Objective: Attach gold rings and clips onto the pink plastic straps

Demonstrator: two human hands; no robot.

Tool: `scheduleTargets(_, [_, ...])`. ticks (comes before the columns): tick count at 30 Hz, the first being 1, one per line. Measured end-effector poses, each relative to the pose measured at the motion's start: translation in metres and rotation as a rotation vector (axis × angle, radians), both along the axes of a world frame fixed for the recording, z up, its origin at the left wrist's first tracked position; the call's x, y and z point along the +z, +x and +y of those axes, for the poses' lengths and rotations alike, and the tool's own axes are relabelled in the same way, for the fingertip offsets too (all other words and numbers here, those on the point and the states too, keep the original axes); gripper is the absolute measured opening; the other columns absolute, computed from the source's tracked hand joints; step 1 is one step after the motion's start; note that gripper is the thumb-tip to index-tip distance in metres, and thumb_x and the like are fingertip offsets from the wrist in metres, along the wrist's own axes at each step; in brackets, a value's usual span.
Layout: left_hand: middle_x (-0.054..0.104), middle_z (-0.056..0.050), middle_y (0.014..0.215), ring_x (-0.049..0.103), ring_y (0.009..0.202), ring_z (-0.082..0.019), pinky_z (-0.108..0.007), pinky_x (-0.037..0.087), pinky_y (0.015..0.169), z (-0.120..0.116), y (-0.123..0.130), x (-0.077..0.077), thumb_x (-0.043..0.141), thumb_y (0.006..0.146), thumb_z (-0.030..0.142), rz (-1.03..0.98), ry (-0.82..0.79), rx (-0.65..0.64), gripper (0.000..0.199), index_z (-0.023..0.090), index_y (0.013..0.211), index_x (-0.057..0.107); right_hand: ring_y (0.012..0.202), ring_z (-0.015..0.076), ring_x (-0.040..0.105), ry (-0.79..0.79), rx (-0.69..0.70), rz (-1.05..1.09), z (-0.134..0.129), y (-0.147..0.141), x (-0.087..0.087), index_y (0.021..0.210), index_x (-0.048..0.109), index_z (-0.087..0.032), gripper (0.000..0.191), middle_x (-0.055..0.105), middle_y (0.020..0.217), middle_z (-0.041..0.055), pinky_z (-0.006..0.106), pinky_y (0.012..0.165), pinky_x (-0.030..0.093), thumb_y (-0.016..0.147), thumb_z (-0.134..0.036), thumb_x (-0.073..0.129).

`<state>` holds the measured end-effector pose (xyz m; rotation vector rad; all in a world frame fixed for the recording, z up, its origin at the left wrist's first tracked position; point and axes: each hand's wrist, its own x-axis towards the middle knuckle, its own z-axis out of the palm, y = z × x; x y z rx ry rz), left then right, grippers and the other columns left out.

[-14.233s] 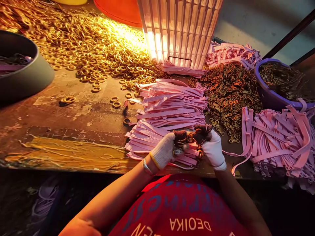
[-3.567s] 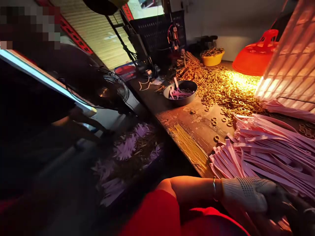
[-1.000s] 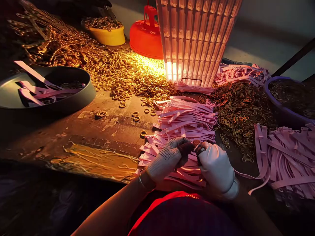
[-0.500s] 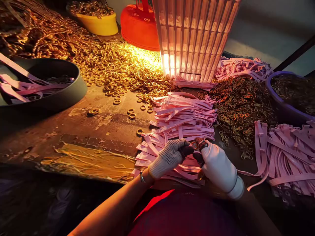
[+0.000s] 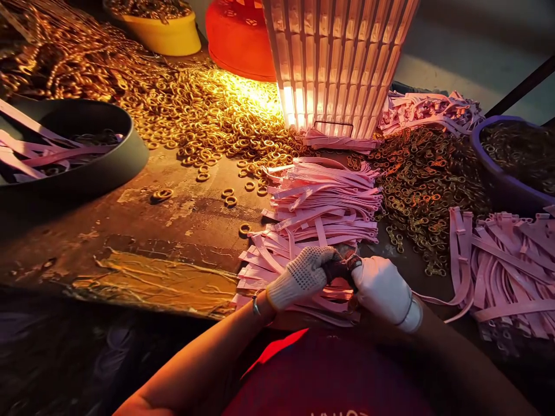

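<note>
Pink straps point(image 5: 323, 199): should be light, limp, hard to damage; pinch near one end, else they'll likely flop. Heaped on the desk point(image 5: 203, 214), under and beyond the hands. Left hand point(image 5: 303, 277) and right hand point(image 5: 381, 286) meet over the near straps, forearms point(image 5: 195, 352) angled inward. Fingers point(image 5: 333, 270) bunched together; grip closure and contents hidden, can't tell.

Pale letters point(image 5: 340, 413) across your dark red shirt point(image 5: 321, 370), cut off by the bottom edge, no readable words
</note>
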<state>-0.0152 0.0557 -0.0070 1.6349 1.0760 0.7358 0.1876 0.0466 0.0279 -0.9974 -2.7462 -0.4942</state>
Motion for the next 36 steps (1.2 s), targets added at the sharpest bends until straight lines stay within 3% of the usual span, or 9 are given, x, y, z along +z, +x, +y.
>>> scheduleTargets(3, [0.077,-0.005,0.095,0.067,0.085,-0.016,-0.025,0.051,0.081,0.012,0.0,0.009,0.058,0.093,0.023,-0.073,0.029,-0.161,0.021,0.015,0.099,0.076,0.055,0.0186,0.036,0.054,0.006,-0.049,-0.002,0.009,0.007,0.074,0.054,-0.019,0.027,0.051,0.059,0.0038,0.036,0.057,0.014,0.096,-0.007,0.045])
scheduleTargets(7, [0.073,-0.004,0.083,0.06,0.067,-0.013,-0.022,0.049,0.065,0.041,-0.014,0.036,0.057,0.094,0.028,0.009,0.026,-0.293,0.025,0.016,0.106,0.076,0.056,0.0179,0.034,0.15,-0.023,-0.069,0.005,0.028,0.034,0.073,0.055,-0.019,0.029,0.047,0.059,0.0018,0.035,0.057,0.016,0.1,-0.01,0.047])
scheduleTargets(14, [0.07,-0.004,0.077,0.059,0.067,-0.013,-0.023,0.048,0.064,0.069,-0.075,0.092,0.066,0.086,0.035,0.201,0.154,0.01,0.027,0.014,0.1,0.076,0.057,0.02,0.047,0.113,-0.154,0.122,0.009,0.072,0.078,0.099,0.068,-0.014,0.019,0.052,0.061,0.0016,0.034,0.056,0.028,0.1,-0.025,0.052])
scheduleTargets(16, [0.073,-0.005,0.082,0.062,0.072,-0.016,-0.025,0.05,0.068,0.058,-0.096,0.094,0.065,0.084,0.038,0.321,0.157,0.12,0.029,0.016,0.097,0.078,0.06,0.0203,0.055,-0.044,-0.157,0.186,-0.004,0.074,0.068,0.11,0.068,-0.012,0.022,0.06,0.065,0.0028,0.032,0.057,0.034,0.098,-0.025,0.053])
scheduleTargets(19, [0.078,-0.006,0.091,0.068,0.08,-0.022,-0.033,0.054,0.079,0.031,-0.116,0.083,0.06,0.08,0.04,0.453,-0.006,0.157,0.034,0.017,0.097,0.079,0.063,0.0199,0.061,-0.353,-0.14,0.156,-0.024,0.07,0.038,0.094,0.07,-0.016,0.017,0.067,0.07,0.0051,0.03,0.06,0.041,0.092,-0.018,0.054])
scheduleTargets(23, [0.079,-0.006,0.096,0.069,0.084,-0.024,-0.033,0.054,0.077,-0.006,-0.107,0.064,0.065,0.075,0.044,0.441,-0.171,0.361,0.039,0.019,0.102,0.078,0.085,0.0204,0.068,-0.638,-0.246,0.266,-0.012,0.081,0.005,0.097,0.07,-0.018,0.015,0.073,0.098,0.0088,0.029,0.079,0.05,0.094,-0.025,0.058])
scheduleTargets(29, [0.058,0.002,0.061,0.04,0.042,-0.006,-0.015,0.026,0.04,-0.022,-0.038,0.047,0.066,0.087,0.046,-0.297,-0.718,0.439,0.032,0.016,0.098,0.069,0.094,0.0242,0.067,-0.457,-0.916,0.098,0.067,0.1,-0.027,0.096,0.07,-0.014,0.013,0.071,0.101,0.015,0.029,0.079,0.046,0.091,-0.016,0.058])
scheduleTargets(33, [0.067,-0.008,0.071,0.053,0.049,-0.01,-0.017,0.039,0.043,-0.011,-0.007,0.038,0.067,0.087,0.054,-0.589,-1.058,0.369,0.046,0.01,0.102,0.071,0.093,0.0256,0.067,-0.471,-0.953,0.06,0.09,0.082,-0.049,0.102,0.068,-0.01,0.022,0.071,0.105,0.0185,0.029,0.074,0.043,0.081,-0.01,0.063])
scheduleTargets(36, [0.069,-0.012,0.076,0.052,0.048,-0.009,-0.017,0.038,0.042,-0.012,-0.004,0.039,0.063,0.089,0.049,-0.663,-1.078,0.324,0.044,0.007,0.102,0.072,0.078,0.0234,0.066,-0.512,-0.947,0.11,0.093,0.082,-0.056,0.099,0.068,-0.012,0.026,0.071,0.091,0.0141,0.029,0.066,0.041,0.075,-0.007,0.06])
